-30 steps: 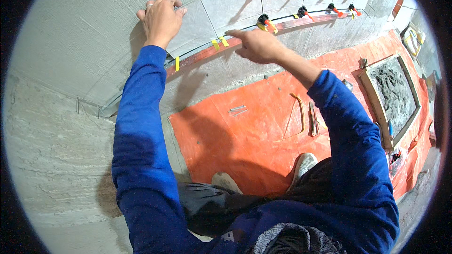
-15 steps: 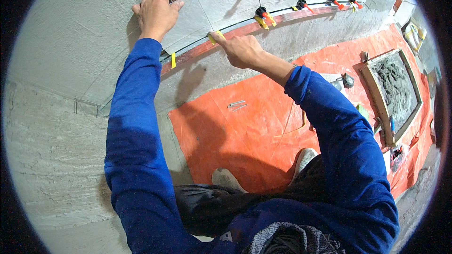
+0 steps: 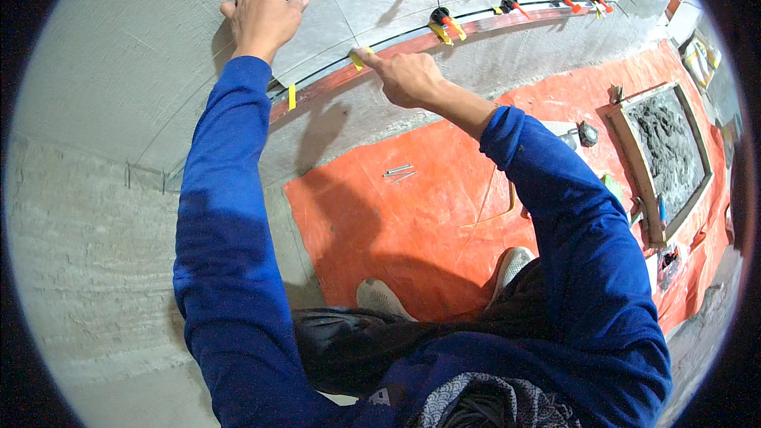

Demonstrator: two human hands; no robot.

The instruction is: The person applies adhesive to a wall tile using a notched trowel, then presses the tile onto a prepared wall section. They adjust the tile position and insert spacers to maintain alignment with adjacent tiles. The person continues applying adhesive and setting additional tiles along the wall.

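A light grey wall tile point(image 3: 317, 24) stands at the left end of a curved tile row. My left hand point(image 3: 265, 16) has its fingers curled over that tile's upper left edge. With index finger extended and the other fingers folded, my right hand point(image 3: 406, 78) presses a small yellow strip point(image 3: 357, 62) at the lower tile edge; its thumb is hidden. Another yellow strip point(image 3: 292, 97) sticks out below the held tile, beside my left sleeve. A reddish batten point(image 3: 333, 81) runs under the row. Black tile levelling clips with red handles point(image 3: 442, 19) sit along the joints farther right.
An orange sheet point(image 3: 428, 214) covers the floor, with several thin metal rods point(image 3: 399, 173) on it. A wooden-framed tray of grey mortar point(image 3: 670, 147) stands at the right. My shoes point(image 3: 382, 298) are on the sheet. Bare plaster wall point(image 3: 135, 71) spreads to the left.
My right index fingertip has shifted slightly up and left on the yellow strip, showing more of its lower part. My left hand stays at the tile edge, nearly still.
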